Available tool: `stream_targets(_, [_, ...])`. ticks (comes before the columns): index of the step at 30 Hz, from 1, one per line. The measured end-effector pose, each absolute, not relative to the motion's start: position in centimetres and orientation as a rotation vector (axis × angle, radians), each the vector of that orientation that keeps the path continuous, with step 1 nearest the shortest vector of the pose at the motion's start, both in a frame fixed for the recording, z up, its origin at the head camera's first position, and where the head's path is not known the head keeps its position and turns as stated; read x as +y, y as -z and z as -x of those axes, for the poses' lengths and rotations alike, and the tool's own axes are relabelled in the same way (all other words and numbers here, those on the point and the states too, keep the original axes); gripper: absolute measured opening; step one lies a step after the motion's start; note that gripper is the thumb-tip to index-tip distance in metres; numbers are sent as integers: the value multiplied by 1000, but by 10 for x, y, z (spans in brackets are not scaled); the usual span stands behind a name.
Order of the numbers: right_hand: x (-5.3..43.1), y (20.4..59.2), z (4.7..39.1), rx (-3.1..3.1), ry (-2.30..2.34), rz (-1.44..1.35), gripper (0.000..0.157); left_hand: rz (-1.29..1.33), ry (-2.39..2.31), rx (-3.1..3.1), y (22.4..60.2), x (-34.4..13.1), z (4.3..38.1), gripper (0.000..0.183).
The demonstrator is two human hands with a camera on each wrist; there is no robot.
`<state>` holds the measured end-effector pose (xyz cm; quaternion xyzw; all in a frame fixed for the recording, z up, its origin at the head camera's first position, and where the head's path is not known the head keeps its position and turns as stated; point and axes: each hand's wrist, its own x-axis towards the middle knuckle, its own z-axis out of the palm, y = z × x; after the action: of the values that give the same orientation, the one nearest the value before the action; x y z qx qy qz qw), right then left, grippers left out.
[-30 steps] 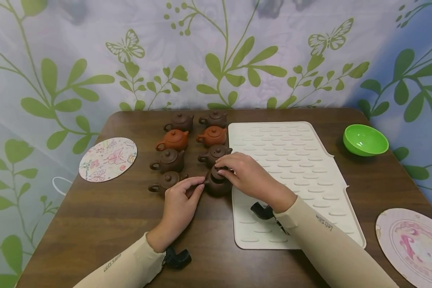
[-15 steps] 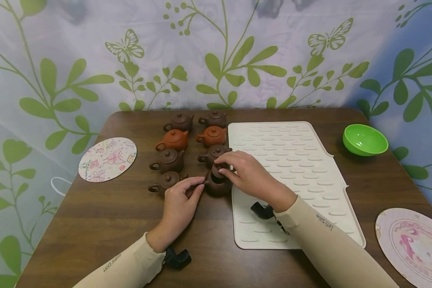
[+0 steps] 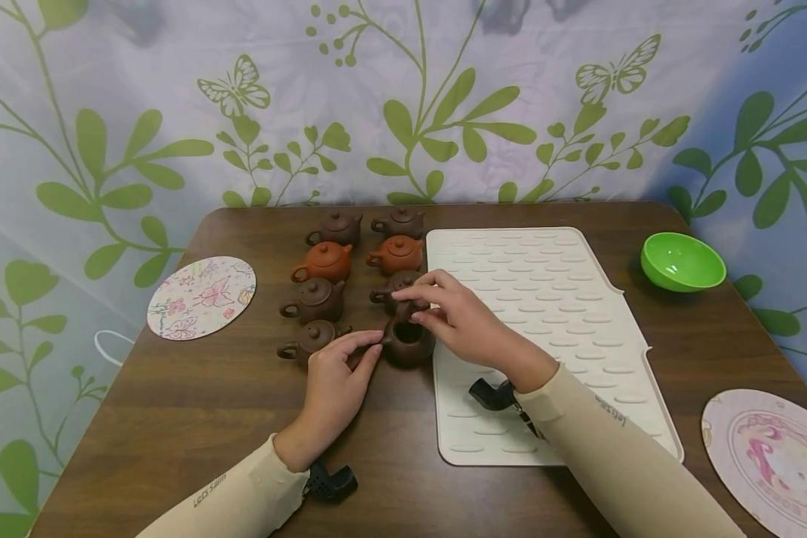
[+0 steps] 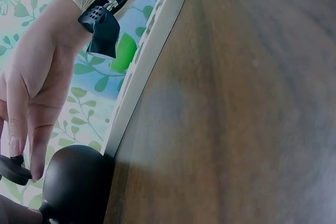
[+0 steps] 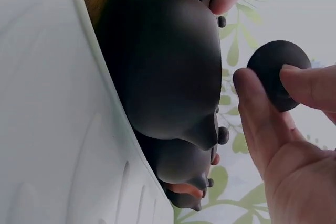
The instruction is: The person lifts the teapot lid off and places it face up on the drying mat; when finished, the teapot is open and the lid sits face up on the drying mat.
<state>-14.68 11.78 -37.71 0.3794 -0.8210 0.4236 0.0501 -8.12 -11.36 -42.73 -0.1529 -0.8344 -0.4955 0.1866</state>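
The nearest dark brown teapot (image 3: pixel 410 353) of the right-hand column stands upright with its round mouth uncovered. My left hand (image 3: pixel 336 385) pinches its handle between thumb and fingers. Just above the mouth, my right hand (image 3: pixel 467 325) holds the small round lid (image 5: pixel 268 69) between thumb and fingers; in the right wrist view it is tilted and apart from the pot. Behind it is another dark teapot (image 3: pixel 391 290), partly covered by my right fingers. A lidded brown teapot (image 3: pixel 312 336) sits to the left, near my left hand.
More small teapots, brown ones and an orange one (image 3: pixel 398 254) among them, stand in two columns. A white ribbed mat (image 3: pixel 538 299) borders them on the right. Further out are a green bowl (image 3: pixel 682 261), a pink round mat (image 3: pixel 773 456) and a patterned round mat (image 3: pixel 203 297).
My right hand has lifted the lid up and slightly away from the teapot's mouth, tilting it and showing the dark opening. My left hand has stayed at the handle.
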Motion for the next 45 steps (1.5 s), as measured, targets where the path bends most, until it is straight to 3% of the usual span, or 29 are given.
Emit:
stream_targets(6, [119,379,147,-2518,-1716,-1124,30,425,1384,-2358,428,-113,81,16])
stream_targets(13, [120,379,146,-2462,-2254,-953,35,440,1389,-2348,428,-114,82,16])
stream_targets(30, [120,383,148,-2384,-2116,-856,22,432,1394,-2351,428,-113,80,16])
stream_targets(45, [126,380,152,-2468,-1912,-780,33,424,1405,-2346,428,-113,82,16])
